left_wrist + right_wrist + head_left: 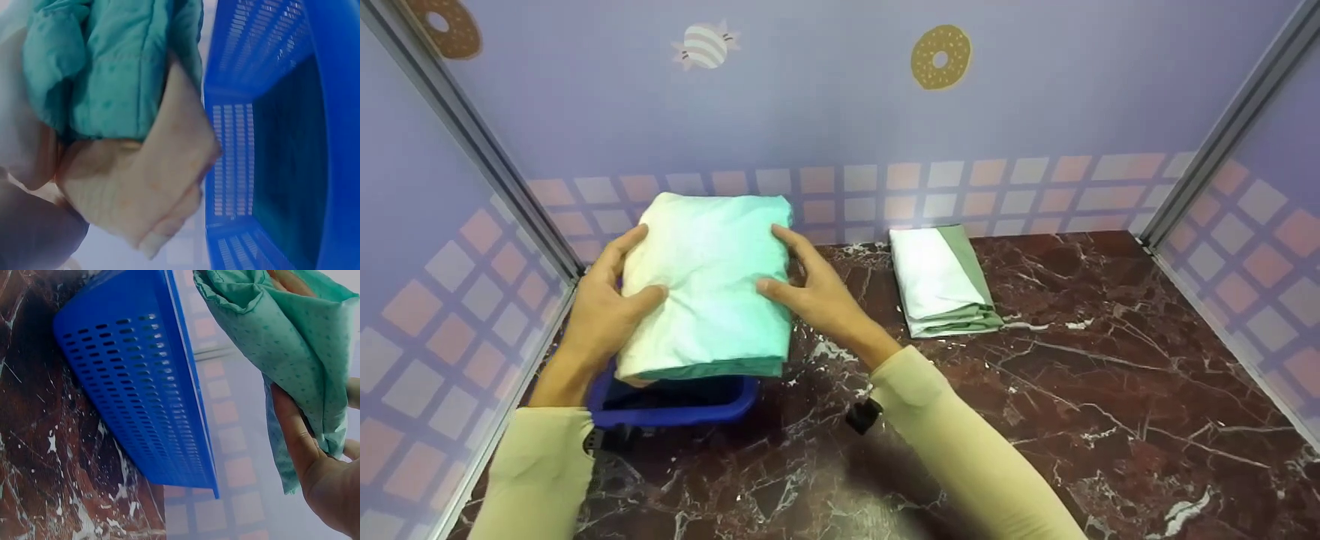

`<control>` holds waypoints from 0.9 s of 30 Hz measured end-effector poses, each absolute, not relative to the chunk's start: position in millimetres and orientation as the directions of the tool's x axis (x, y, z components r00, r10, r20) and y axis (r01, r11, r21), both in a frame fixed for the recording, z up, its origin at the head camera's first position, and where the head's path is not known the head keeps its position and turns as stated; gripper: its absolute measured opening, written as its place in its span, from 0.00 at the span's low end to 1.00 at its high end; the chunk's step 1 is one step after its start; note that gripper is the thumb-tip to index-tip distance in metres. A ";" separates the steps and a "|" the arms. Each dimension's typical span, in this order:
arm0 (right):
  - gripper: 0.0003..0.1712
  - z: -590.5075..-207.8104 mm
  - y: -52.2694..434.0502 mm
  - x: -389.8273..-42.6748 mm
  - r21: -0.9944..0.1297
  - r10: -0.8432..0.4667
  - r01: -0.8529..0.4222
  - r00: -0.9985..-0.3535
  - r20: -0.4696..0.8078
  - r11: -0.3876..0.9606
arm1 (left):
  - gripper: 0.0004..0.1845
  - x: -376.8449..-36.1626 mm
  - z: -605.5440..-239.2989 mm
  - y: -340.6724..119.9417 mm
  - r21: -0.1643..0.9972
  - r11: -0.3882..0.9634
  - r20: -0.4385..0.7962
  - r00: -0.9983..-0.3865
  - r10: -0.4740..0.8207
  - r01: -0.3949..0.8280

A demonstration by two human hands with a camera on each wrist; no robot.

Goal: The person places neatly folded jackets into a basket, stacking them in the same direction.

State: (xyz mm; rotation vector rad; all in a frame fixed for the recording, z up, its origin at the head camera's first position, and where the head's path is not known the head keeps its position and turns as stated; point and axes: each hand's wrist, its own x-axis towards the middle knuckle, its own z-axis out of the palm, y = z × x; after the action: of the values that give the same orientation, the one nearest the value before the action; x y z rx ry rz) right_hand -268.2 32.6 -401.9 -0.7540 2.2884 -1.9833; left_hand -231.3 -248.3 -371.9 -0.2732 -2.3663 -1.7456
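A folded cloth bundle, pale cream on one side and turquoise on the other, is held up between both hands. My left hand grips its left edge, thumb on the front face. The right hand grips the right edge, its thumb also in front and some fingers tucked among the folds, as the right wrist view shows. Beneath the bundle stands a blue plastic basket with slotted walls, partly hidden by the cloth. In the left wrist view the basket lies beside the bundle's cream and turquoise folds.
A second folded cloth, white and grey-green, lies on the dark red marbled table near the back wall. Lilac panels with tile and sweet prints enclose the table at the back and both sides. The basket stands close to the left panel.
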 end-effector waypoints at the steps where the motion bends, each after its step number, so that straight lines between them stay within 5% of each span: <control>1: 0.49 -401.8 29.6 -268.0 -0.938 -0.365 -0.336 -0.887 0.283 0.088 | 0.44 -231.8 -371.9 -251.7 0.922 0.298 0.249 -0.968 0.038 0.249; 10: 0.50 -408.0 0.0 -268.4 -0.967 -0.380 -0.237 -0.906 0.185 0.094 | 0.43 -234.7 -377.0 -285.6 0.908 0.381 0.151 -0.985 0.088 0.173; 27: 0.52 -419.2 -36.2 -272.5 -0.907 -0.370 -0.158 -0.929 0.003 0.390 | 0.46 -251.5 -403.1 -308.9 0.836 0.533 0.068 -0.988 0.138 0.132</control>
State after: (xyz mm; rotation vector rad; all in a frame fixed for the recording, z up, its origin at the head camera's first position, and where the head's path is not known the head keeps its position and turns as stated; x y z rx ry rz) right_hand -272.5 -36.2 -419.2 -0.4710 2.4464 -1.5634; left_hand -251.5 -308.9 -403.1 -0.2427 -2.7557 -1.5023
